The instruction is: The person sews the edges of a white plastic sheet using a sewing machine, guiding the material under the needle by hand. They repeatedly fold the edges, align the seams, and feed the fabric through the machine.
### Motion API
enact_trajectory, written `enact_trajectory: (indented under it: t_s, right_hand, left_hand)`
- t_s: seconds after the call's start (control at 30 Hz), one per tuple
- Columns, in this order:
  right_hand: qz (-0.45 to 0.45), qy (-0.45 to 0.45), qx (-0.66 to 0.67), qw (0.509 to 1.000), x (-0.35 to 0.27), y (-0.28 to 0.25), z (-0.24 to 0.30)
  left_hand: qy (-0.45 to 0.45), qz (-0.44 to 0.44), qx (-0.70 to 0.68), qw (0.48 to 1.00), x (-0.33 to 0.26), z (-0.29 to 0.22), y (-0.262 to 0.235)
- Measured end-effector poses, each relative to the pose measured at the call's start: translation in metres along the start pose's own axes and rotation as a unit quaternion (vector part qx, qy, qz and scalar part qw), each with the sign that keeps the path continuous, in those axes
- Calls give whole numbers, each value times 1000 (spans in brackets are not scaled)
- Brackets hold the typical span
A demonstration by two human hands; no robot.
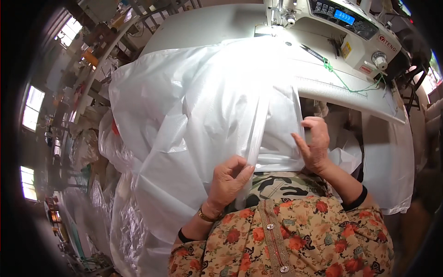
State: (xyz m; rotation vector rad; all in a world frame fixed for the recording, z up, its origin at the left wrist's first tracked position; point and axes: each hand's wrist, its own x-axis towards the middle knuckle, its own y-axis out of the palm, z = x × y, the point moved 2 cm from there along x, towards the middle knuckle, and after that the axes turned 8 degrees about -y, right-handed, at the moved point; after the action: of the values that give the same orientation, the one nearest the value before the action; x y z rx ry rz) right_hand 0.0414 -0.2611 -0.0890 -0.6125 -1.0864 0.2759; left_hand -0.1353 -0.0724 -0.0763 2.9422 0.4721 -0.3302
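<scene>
A large white woven plastic sheet (pixel 170 115) spreads from the sewing machine's needle area down over my lap, wrinkled and glossy. My left hand (pixel 230 181) pinches a narrow folded strip of it, thumb against curled fingers. That strip runs up toward the machine and fades into glare. By the sheet's right edge is my right hand (pixel 316 145), its thumb raised apart from the bent fingers. Thumb and index leave a gap with nothing plainly gripped in it. The sewing machine (pixel 364 44), white with a lit blue display, stands at the far right; brightness hides the sheet under its needle.
Tweezers or snips (pixel 313 53) lie on the machine table (pixel 332 90), beside a green thread (pixel 344 83). A ruler scale runs along the table's front. More white sheeting (pixel 385 157) hangs at right. Crumpled clear plastic (pixel 124 221) is heaped at left.
</scene>
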Motion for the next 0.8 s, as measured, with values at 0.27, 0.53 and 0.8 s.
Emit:
enact_trajectory:
  t_s: [0.27,0.53,0.8]
  right_hand:
    - [252,350,259,864,-49,-12,15]
    - [271,0,343,899,-7,-20,82]
    - [398,-128,227,880,-7,-12,100]
  left_hand:
    - [73,-4,157,985,-3,-16,13]
    - [131,43,204,969,6,-17,31]
    - [20,64,59,996,6,-4,30]
